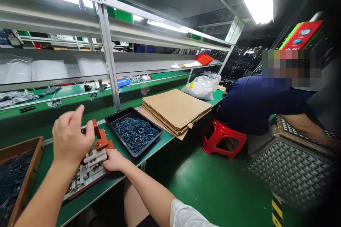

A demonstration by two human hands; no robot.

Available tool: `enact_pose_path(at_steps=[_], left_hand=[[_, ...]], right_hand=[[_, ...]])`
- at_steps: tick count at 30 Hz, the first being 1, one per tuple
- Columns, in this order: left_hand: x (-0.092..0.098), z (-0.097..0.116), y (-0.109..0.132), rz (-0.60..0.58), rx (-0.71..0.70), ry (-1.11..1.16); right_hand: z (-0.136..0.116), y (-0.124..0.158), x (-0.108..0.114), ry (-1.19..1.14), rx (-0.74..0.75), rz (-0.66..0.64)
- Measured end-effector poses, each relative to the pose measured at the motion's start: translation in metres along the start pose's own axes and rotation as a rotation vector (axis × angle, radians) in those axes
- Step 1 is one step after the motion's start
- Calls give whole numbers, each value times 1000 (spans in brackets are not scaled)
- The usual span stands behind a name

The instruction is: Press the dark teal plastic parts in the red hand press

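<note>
In the head view a metal clamping fixture (92, 166) with an orange-red bracket (101, 140) lies on the green bench in front of me. My left hand (69, 135) is raised over its left side, fingers partly curled and the index finger and thumb sticking out. A bit of red shows between those fingers, seemingly the fixture's handle. At the fixture's right side, my right hand (115, 160) is closed, its fingertips pressed against the metal blocks. Whatever small part it may pinch is hidden. Behind the fixture sits a black tray (135, 155) of small dark bluish pins or screws.
A brown-rimmed tray (39, 145) of dark parts is at the left. Stacked cardboard sheets (176, 108) and a plastic bag (201, 87) lie farther right. A co-worker in a dark shirt (250, 103) sits on a red stool (223, 136), beside stacked patterned trays (290, 170). A metal post (109, 56) rises behind the bench.
</note>
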State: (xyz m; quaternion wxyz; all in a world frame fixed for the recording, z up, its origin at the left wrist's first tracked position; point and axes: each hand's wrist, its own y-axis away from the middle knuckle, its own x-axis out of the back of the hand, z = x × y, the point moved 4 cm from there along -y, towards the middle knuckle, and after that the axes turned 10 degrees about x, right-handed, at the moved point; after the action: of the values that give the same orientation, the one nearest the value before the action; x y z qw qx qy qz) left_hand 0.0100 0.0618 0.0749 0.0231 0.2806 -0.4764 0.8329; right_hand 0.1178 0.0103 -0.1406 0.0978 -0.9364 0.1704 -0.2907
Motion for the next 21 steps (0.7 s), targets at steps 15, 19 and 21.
enact_pose_path(at_steps=[15,19,21], left_hand=[[-27,-157,136,-297,399,-111],[-53,-208,175,-533,665,8],[-55,-218,180,-465,804,112]], right_hand=[[-12,16,-14,138,149,101],[-9,13,-19,129,96,153],[-8,12,-21,132,91,177]])
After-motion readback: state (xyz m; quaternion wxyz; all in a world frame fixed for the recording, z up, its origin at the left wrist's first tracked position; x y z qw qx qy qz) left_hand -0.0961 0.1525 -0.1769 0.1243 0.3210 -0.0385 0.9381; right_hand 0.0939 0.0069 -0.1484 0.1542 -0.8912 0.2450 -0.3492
